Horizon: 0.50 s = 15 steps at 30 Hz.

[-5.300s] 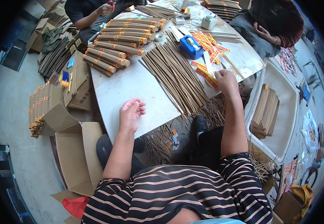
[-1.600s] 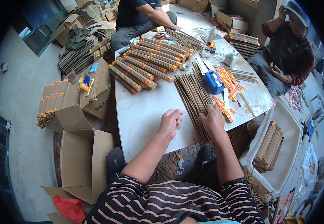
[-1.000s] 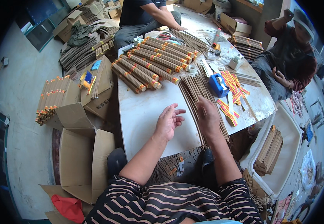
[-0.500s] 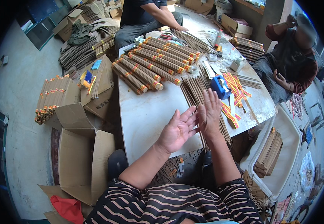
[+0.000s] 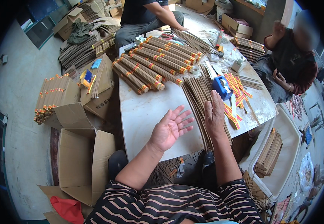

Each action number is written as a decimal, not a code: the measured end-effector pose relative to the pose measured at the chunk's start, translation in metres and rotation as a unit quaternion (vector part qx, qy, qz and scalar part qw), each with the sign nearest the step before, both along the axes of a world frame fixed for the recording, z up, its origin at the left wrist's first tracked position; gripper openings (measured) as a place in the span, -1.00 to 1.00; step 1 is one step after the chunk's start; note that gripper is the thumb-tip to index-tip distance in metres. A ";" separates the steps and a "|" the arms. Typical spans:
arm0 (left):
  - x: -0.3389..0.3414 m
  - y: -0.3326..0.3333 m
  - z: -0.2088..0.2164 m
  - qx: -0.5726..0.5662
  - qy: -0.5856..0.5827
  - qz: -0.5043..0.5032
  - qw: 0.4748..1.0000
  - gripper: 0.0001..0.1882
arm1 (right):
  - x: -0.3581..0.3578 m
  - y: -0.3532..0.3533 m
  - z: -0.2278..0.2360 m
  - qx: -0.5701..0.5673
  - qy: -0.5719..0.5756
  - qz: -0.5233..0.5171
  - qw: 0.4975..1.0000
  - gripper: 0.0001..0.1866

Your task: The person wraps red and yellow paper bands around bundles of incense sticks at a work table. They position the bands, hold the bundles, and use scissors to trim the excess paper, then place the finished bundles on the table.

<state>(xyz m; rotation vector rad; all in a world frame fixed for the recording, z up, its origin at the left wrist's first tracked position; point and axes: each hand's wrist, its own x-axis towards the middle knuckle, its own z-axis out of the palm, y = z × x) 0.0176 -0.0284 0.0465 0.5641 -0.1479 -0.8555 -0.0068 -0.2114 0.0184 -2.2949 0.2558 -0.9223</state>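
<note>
My left hand (image 5: 171, 128) is raised above the near part of the white table (image 5: 150, 112), palm turned up and inward, fingers spread with nothing in them. Opposite it, my right hand (image 5: 215, 116) is held upright with straight fingers and holds nothing. Below and beside the right hand lie loose thin brown incense sticks (image 5: 196, 102) in a long row. Behind them stands a blue tape dispenser (image 5: 221, 87), close to the right fingertips. Red and yellow paper strips (image 5: 236, 89) are scattered right of it. Banded bundles of incense sticks (image 5: 150, 63) are piled at the table's far left.
An open cardboard box (image 5: 76, 164) sits left of my legs. On the right is a white plastic tub (image 5: 292, 149) holding brown sticks. One person (image 5: 150, 18) sits across the table, another (image 5: 292, 59) at the right. More bundles (image 5: 52, 97) are stacked at left.
My hands have moved apart, the left toward the left and the right slightly right and down. The person at the right has shifted their head and raised hand.
</note>
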 end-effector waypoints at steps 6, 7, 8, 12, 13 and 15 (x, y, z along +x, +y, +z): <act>0.009 0.016 -0.009 0.031 -0.011 0.019 0.999 -0.52 | 0.002 0.002 -0.002 0.013 -0.007 0.000 1.000 -0.52; 0.011 0.019 -0.009 0.035 -0.011 0.021 0.999 -0.54 | 0.002 0.002 -0.003 0.013 -0.006 -0.003 1.000 -0.53; 0.012 0.022 -0.010 0.039 -0.011 0.023 0.999 -0.55 | 0.003 0.002 -0.004 0.013 -0.006 -0.005 1.000 -0.54; 0.021 0.038 -0.011 0.065 -0.009 0.041 0.997 -0.58 | 0.004 0.001 -0.006 0.011 -0.014 -0.007 1.000 -0.57; 0.024 0.042 -0.011 0.071 -0.009 0.051 0.996 -0.57 | 0.004 0.001 -0.006 0.009 -0.015 -0.007 1.000 -0.57; 0.028 0.051 -0.010 0.083 -0.010 0.067 0.994 -0.58 | 0.004 0.002 -0.006 0.003 -0.015 -0.008 1.000 -0.58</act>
